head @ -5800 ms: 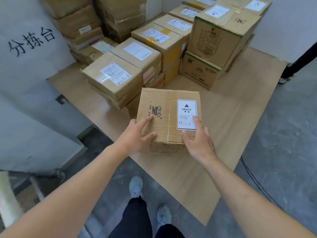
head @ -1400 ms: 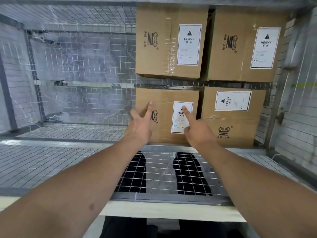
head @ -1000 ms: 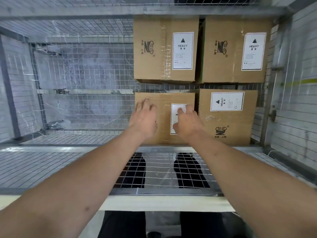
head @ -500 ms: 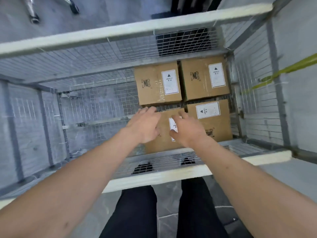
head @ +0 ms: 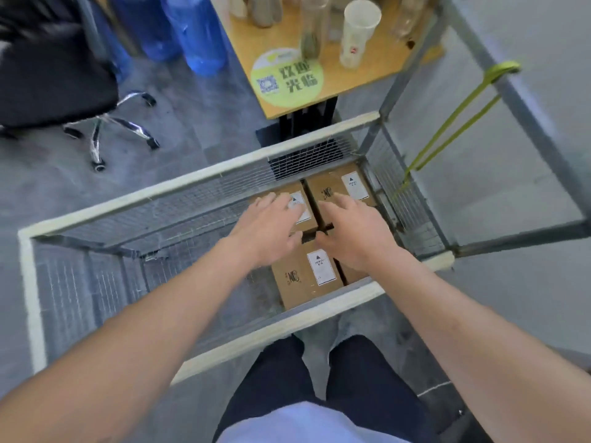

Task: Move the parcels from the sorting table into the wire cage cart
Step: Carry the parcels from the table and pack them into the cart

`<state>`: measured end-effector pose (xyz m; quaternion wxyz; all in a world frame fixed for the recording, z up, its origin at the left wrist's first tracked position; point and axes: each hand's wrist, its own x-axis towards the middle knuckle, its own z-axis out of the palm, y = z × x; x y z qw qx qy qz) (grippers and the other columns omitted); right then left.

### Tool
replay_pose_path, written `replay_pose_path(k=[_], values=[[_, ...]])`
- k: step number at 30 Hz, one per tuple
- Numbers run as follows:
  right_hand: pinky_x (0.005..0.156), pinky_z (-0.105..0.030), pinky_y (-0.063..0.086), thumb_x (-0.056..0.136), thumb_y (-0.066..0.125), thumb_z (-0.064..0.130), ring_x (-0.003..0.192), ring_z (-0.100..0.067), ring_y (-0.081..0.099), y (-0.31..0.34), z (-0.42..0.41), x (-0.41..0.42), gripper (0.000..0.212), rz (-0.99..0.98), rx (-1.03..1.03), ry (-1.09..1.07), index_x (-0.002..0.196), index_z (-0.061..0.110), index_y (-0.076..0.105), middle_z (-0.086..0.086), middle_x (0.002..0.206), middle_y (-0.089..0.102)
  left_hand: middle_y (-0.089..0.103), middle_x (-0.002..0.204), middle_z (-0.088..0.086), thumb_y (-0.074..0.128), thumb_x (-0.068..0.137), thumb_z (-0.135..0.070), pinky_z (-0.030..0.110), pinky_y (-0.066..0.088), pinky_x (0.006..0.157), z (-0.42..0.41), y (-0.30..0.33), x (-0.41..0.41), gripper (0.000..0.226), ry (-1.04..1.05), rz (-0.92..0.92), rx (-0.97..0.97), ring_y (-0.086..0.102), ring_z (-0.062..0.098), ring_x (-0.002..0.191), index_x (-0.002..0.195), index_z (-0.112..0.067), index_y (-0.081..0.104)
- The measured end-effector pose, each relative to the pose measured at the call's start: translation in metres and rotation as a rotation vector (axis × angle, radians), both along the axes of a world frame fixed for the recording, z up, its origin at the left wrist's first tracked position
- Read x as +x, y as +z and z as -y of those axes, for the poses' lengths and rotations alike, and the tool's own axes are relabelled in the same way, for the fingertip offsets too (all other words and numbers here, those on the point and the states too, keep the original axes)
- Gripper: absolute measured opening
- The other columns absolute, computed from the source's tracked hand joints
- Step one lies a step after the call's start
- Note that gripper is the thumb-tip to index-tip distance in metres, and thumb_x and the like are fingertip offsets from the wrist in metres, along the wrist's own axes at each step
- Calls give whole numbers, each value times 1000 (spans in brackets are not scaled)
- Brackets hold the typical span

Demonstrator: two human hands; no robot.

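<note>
The wire cage cart (head: 208,183) stands in front of me, seen from above. Several brown cardboard parcels with white HEAVY labels lie on its floor at the right end. The nearest parcel (head: 303,276) sits by the cart's near rail. Two more, the far left parcel (head: 303,207) and the far right parcel (head: 339,188), lie beyond it. My left hand (head: 271,225) and my right hand (head: 355,231) hover above the parcels with fingers spread and relaxed, holding nothing. A fourth parcel is mostly hidden under my right hand.
A wooden side table (head: 319,71) with a white cup (head: 358,33) and bottles stands beyond the cart. Blue water jugs (head: 198,30) and a black office chair (head: 54,68) are at the far left. A green strap (head: 454,119) hangs on the cart's right side.
Both hands have let go of the parcel set in the cart and lifted up and back. My view has risen from inside the cage to above its rim.
</note>
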<state>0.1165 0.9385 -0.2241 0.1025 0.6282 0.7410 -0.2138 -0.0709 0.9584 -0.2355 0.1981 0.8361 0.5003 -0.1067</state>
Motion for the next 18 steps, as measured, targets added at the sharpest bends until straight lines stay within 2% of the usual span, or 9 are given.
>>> replay_pose_path(k=[5, 10, 14, 18], values=[[114, -45, 40, 98, 55, 49, 145, -30, 40, 69, 18, 21, 65, -49, 130, -33, 156, 23, 41, -9, 162, 38, 31, 165, 8, 49, 104, -43, 42, 28, 121, 4, 64, 17, 64, -20, 49, 95, 31, 28, 151, 161, -23, 31], [106, -43, 43, 99, 53, 47, 136, -30, 46, 111, 49, 55, 58, -79, 207, -83, 151, 23, 46, -8, 154, 46, 32, 164, 8, 48, 104, -48, 46, 36, 119, 18, 101, 48, 63, -76, 32, 157, 33, 28, 149, 160, -24, 33], [112, -41, 39, 100, 52, 49, 143, -26, 42, 137, 79, 90, 63, -79, 248, -131, 157, 27, 39, -5, 162, 39, 34, 164, 3, 49, 103, -49, 46, 38, 117, 32, 126, 84, 63, -118, 67, 205, 34, 25, 149, 160, -26, 34], [114, -39, 37, 100, 52, 49, 144, -24, 41, 161, 107, 127, 63, -69, 313, -220, 158, 27, 39, -4, 161, 41, 35, 162, -2, 51, 102, -51, 44, 41, 116, 42, 151, 123, 64, -201, 127, 253, 35, 21, 148, 160, -29, 33]])
